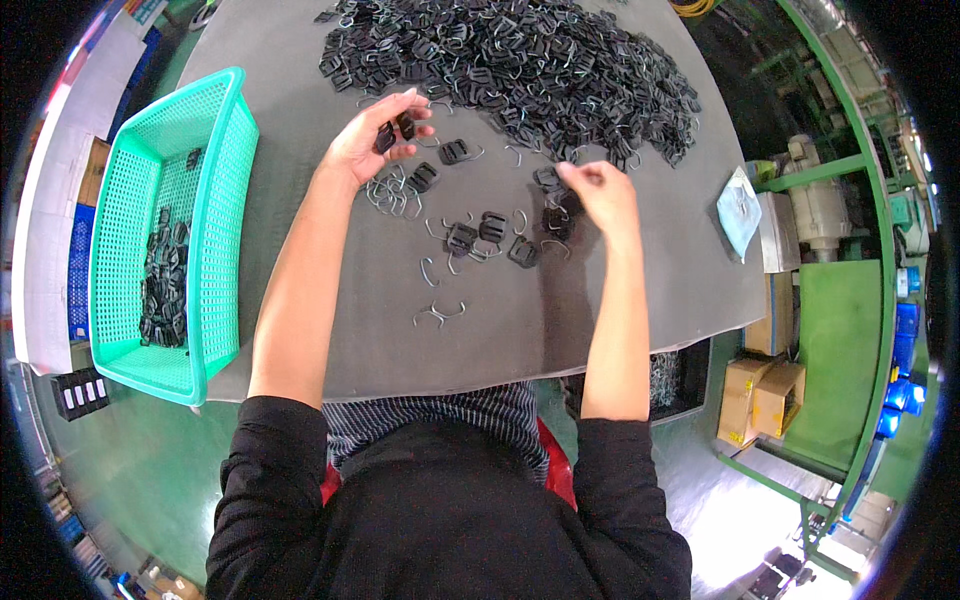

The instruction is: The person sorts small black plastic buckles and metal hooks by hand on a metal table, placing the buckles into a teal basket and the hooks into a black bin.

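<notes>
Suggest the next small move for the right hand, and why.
Probably pinch and lift the black buckle with the right hand: its fingertips are right by that buckle, so it looks like the easiest reach, while the left hand holds black pieces of its own.

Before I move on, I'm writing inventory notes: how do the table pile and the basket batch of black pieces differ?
The table pile is far larger than the basket batch. The pile spreads over the table; the batch lies inside the green basket. Silvery wire hooks show throughout the pile, but I can make out none in the batch. Both are jumbled and mostly black.
</notes>
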`<action>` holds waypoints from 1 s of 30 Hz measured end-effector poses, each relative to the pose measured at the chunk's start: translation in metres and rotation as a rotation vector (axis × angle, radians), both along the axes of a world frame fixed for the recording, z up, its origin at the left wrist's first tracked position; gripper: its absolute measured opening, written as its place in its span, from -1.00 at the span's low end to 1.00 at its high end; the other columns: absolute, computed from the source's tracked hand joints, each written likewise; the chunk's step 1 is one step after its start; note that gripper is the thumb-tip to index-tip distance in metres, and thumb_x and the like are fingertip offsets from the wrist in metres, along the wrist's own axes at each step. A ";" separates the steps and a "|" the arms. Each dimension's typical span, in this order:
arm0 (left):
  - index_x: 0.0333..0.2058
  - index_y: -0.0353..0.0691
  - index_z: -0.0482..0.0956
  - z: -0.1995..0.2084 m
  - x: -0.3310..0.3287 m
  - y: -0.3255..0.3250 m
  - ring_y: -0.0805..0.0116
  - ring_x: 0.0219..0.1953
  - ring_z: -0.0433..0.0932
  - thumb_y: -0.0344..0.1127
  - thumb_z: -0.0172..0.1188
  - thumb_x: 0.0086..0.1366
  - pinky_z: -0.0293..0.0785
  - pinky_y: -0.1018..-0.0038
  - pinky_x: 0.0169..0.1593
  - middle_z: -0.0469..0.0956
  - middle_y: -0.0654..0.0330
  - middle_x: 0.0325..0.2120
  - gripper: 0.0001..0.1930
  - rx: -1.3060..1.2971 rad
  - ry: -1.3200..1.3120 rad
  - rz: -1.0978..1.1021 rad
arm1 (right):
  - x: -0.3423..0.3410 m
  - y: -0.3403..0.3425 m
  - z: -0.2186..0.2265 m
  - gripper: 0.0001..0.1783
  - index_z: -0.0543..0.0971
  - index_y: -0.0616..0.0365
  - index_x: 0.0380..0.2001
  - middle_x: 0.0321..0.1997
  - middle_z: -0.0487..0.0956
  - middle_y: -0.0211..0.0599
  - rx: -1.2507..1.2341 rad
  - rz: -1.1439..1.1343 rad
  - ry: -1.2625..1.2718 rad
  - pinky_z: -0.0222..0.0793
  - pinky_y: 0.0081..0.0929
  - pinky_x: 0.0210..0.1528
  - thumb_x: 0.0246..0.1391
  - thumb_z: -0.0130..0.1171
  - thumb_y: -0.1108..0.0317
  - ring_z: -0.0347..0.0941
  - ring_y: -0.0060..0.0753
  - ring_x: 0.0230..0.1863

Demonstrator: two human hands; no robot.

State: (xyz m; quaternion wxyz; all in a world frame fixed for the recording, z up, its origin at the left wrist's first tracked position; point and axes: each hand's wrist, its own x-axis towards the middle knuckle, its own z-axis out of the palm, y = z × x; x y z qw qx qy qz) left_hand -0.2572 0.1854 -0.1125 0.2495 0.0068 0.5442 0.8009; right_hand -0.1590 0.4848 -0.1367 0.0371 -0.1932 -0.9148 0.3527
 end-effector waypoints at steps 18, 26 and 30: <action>-0.18 -0.12 0.43 0.007 0.036 -0.013 0.60 -0.41 0.40 -0.19 0.05 0.26 0.20 0.71 -0.60 0.45 0.30 -0.26 -0.79 -0.011 0.247 -0.179 | 0.025 0.002 -0.005 -0.64 0.57 0.15 -0.42 -0.41 0.58 -0.20 0.131 0.080 -0.020 0.39 -0.41 -0.30 -0.20 0.32 0.10 0.52 -0.27 -0.31; -0.43 -0.27 0.56 -0.019 0.051 0.007 0.26 -0.44 0.57 -0.14 0.30 0.02 0.44 0.39 -0.33 0.58 0.11 -0.54 -0.70 -1.194 0.730 -0.011 | 0.025 -0.016 0.019 -0.80 0.47 0.14 -0.34 -0.53 0.42 -0.45 -1.322 0.251 0.157 -0.06 -0.82 -0.72 0.02 0.18 0.28 0.28 -0.65 -0.57; -0.46 -0.21 0.55 -0.009 0.063 0.013 0.10 -0.33 0.57 -0.20 0.31 -0.04 0.47 0.27 -0.25 0.59 0.08 -0.49 -0.76 -1.146 0.654 -0.113 | 0.015 -0.044 0.031 -0.74 0.46 0.14 -0.37 -0.41 0.44 -0.41 -1.315 0.304 0.126 -0.04 -0.81 -0.71 0.08 0.12 0.16 0.29 -0.66 -0.56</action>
